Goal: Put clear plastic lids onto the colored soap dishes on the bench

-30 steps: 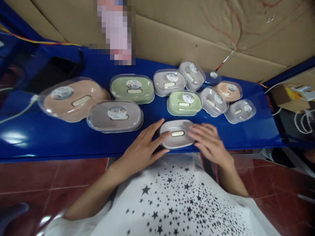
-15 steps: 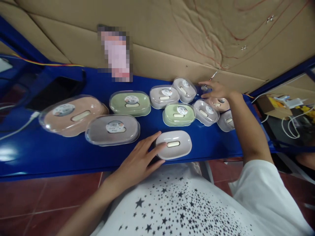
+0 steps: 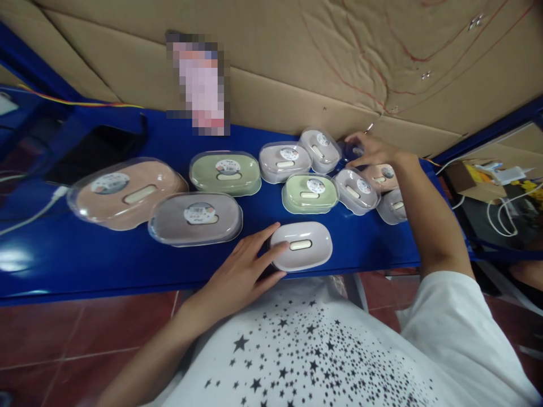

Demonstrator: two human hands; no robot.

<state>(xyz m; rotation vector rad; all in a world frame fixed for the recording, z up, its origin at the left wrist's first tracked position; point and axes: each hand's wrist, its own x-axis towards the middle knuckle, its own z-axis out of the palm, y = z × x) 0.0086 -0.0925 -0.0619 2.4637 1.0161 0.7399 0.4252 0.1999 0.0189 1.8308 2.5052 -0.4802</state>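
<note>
A pale lilac oval box [image 3: 318, 254] with a cream bar on its top and no clear cover lies near the table's front edge. My left hand [image 3: 244, 265] holds its left end, one finger on top and the others along the sides. At the back right, my right hand [image 3: 373, 151] has its fingers curled around a clear plastic cover [image 3: 352, 150] bearing a round label; the fingers partly hide it. Beside that hand stand a covered lilac box [image 3: 320, 151], another lilac box [image 3: 357, 192] and a peach box [image 3: 382, 176].
More covered oval boxes stand on the blue table [image 3: 106, 260]: a green box [image 3: 224, 174], a large peach box [image 3: 127, 195] and a grey-lilac box [image 3: 195, 220]. A black phone-like device [image 3: 95, 152] with a white cable lies back left. A cardboard wall [image 3: 271, 107] closes the rear.
My right fingers have curled in closer around the clear cover. My left hand stays on the lilac box. The whole view has shifted slightly.
</note>
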